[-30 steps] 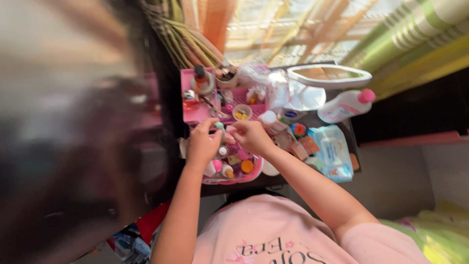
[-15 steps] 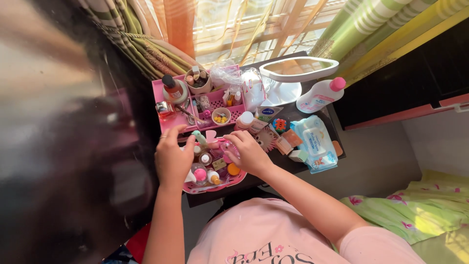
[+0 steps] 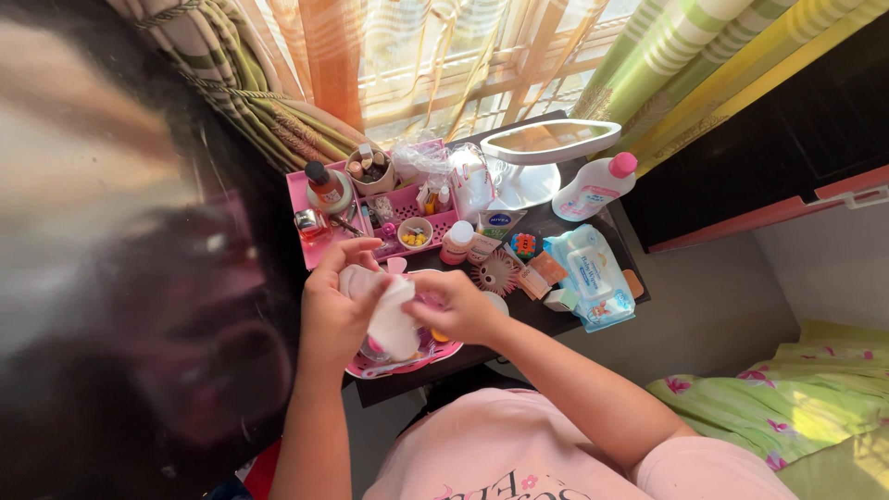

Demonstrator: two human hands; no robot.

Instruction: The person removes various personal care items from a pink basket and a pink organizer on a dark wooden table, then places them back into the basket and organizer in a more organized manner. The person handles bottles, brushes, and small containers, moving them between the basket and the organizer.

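White soft pad (image 3: 394,319), limp, folded, held over pink basket (image 3: 443,352), L hand (image 3: 333,310) fingers pinching its top, R hand (image 3: 454,310) gripping its side, basket w/ small bottles, pink tray (image 3: 301,199) w/ jars, brown bottle (image 3: 321,181).

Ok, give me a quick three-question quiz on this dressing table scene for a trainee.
1. True or false: both hands hold the white pad over the pink basket.
2. Which thing lies right of the blue wipes pack at the table's edge?
A. a small orange-tan pad
B. a hairbrush
C. a mug
3. Fill in: the white bottle by the mirror has a ___ cap.

Key:
1. True. The left hand grips it from the left, the right hand from the right.
2. A, the small orange-tan pad.
3. Pink.
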